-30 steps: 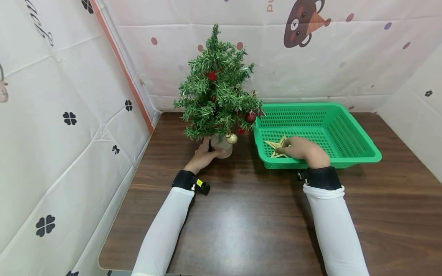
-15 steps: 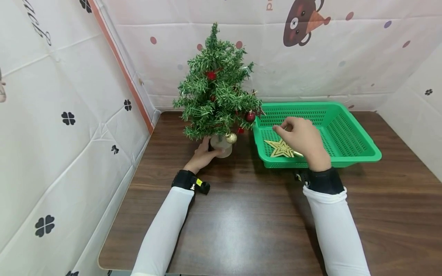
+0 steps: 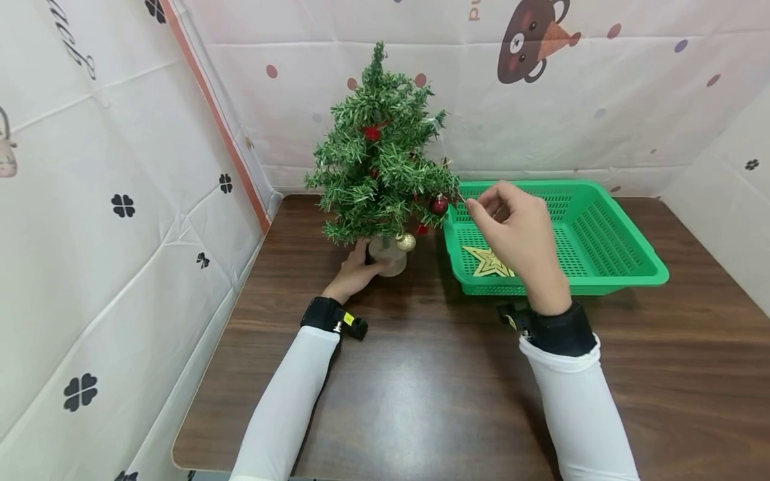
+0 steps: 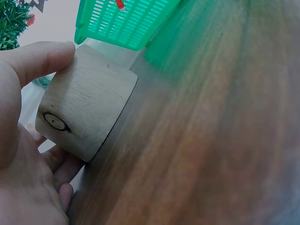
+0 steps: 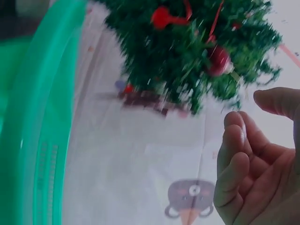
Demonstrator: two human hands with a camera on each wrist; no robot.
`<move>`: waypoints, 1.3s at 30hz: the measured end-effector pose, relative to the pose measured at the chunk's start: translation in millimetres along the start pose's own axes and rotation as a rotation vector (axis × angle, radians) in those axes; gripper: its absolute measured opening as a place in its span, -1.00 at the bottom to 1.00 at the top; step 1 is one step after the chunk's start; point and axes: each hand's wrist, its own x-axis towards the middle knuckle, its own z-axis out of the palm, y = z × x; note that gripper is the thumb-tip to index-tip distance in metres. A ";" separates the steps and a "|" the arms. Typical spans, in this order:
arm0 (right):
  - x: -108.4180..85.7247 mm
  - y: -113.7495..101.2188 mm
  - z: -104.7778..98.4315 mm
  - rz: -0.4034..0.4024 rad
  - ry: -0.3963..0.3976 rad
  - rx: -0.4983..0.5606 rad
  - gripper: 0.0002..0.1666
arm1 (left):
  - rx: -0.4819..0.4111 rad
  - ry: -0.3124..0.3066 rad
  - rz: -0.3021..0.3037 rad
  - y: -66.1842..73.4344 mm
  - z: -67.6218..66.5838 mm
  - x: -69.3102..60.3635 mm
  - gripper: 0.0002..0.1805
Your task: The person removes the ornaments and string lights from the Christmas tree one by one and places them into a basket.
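A small green Christmas tree point(image 3: 379, 153) stands upright at the back of the table. My left hand point(image 3: 351, 274) grips its pale wooden base point(image 4: 86, 103), thumb on one side and fingers around the other. At the tree's lower right side is my right hand point(image 3: 522, 234), its fingers loosely bent. In the right wrist view a gap shows between thumb and fingertips, with nothing held. A dark red bauble point(image 3: 439, 204) hangs just left of that hand, and a gold bauble point(image 3: 406, 242) hangs lower, by the base. Below the right hand, a gold star point(image 3: 490, 262) lies in the basket, partly hidden.
The green plastic basket point(image 3: 652, 275) stands right of the tree, against the back wall. Its near rim passes under my right wrist. Patterned white sheets point(image 3: 613, 100) enclose the brown wooden table point(image 3: 409, 401) at the back and sides.
My right hand has let go of the gold star, risen out of the basket, and moved left toward the tree's edge. The left hand has stayed at the base.
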 end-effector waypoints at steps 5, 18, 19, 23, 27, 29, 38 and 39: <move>2.2 -14.5 12.4 0.021 -0.017 0.052 -0.62 | 0.005 0.004 0.001 0.4 -1.2 -0.5 0.13; 6.3 -21.5 36.5 0.056 -0.048 0.039 -0.50 | -0.010 -0.011 0.012 -0.8 1.3 -1.5 0.11; 6.5 -21.1 38.1 0.055 -0.047 0.038 -0.51 | -0.009 -0.010 0.012 -0.6 1.0 -1.6 0.11; 6.4 -19.7 43.0 0.041 -0.024 0.054 -0.57 | -0.002 -0.008 0.011 0.6 0.0 -2.1 0.11; 5.5 -19.8 44.7 0.024 0.007 0.059 -0.64 | 0.010 -0.006 0.021 1.4 -0.3 -2.2 0.09; 5.2 -20.2 44.9 0.018 0.012 0.060 -0.65 | 0.012 -0.005 0.022 1.4 -0.3 -2.3 0.08; 4.6 -20.0 43.5 -0.032 0.068 0.098 -0.68 | 0.006 -0.001 0.016 0.8 0.1 -1.3 0.08; 4.6 -19.7 43.1 -0.039 0.079 0.105 -0.68 | 0.004 0.000 0.019 0.8 0.1 -1.2 0.08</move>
